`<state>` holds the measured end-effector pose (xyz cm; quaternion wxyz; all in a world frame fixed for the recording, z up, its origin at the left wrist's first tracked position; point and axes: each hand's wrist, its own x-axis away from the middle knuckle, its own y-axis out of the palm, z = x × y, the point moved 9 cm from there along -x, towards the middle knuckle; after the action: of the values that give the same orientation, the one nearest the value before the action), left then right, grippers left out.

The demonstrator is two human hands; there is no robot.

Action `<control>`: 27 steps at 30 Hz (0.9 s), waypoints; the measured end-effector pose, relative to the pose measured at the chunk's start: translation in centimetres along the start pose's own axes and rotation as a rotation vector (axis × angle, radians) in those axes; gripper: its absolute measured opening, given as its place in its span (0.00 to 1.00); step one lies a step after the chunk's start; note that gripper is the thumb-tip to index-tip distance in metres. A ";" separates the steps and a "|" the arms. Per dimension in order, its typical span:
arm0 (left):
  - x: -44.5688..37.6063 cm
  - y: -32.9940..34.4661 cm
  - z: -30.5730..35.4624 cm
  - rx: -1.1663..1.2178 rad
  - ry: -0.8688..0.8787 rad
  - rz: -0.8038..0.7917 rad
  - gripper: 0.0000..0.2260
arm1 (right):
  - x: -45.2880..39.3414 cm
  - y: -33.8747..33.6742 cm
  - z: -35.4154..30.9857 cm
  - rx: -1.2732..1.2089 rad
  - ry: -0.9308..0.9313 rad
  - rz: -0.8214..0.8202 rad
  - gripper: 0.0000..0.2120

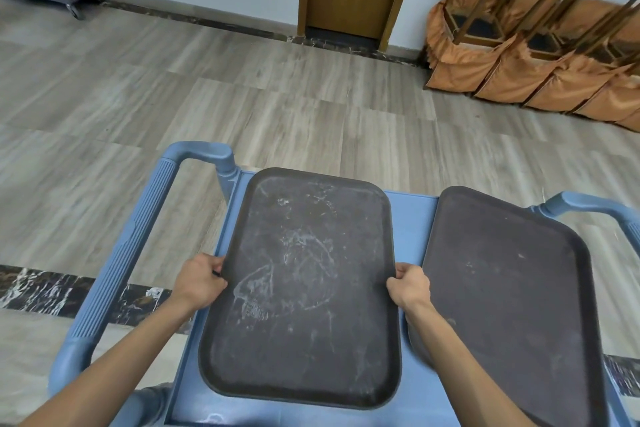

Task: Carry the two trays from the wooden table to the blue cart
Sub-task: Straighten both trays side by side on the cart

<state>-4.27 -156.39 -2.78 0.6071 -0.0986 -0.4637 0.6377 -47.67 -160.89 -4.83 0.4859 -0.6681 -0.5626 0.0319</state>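
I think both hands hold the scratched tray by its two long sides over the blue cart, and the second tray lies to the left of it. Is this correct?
Not quite. The second tray lies to the right of the scratched tray, not the left, as the head view shows. The rest holds: the left hand and the right hand hold the scratched tray by its long sides over the blue cart.

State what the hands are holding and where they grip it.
Both hold the scratched tray over the blue cart: left hand on its left long edge, right hand on its right long edge.
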 end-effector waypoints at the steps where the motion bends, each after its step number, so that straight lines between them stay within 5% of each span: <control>1: 0.0 -0.1 0.1 -0.015 0.001 0.011 0.03 | 0.0 0.2 0.1 -0.013 0.002 0.003 0.09; 5: 0.1 0.0 0.3 -0.052 0.035 0.056 0.18 | -0.1 0.6 0.5 -0.030 0.015 0.028 0.12; 9: 0.2 0.5 0.1 -0.082 0.041 0.092 0.09 | 0.4 0.7 0.3 -0.009 -0.009 0.028 0.17; 13: 1.1 1.2 -0.1 -0.115 0.056 0.102 0.16 | 1.9 0.5 0.1 -0.007 -0.080 0.053 0.19; 16: 3.4 3.5 -0.1 -0.220 0.151 0.023 0.26 | 4.4 1.6 1.2 0.058 -0.137 0.087 0.23; 20: 8.8 6.5 1.4 -0.368 0.475 0.036 0.22 | 10.4 4.9 2.6 0.311 -0.345 0.198 0.30; 27: 14.9 12.9 -0.5 -0.462 0.766 -0.383 0.29 | 20.0 13.0 4.8 0.402 -0.777 -0.103 0.27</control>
<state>-16.34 -141.08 -5.73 0.8029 -0.3713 -0.3460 0.3127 -33.86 -140.96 -6.17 0.3594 -0.4697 -0.7188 0.3655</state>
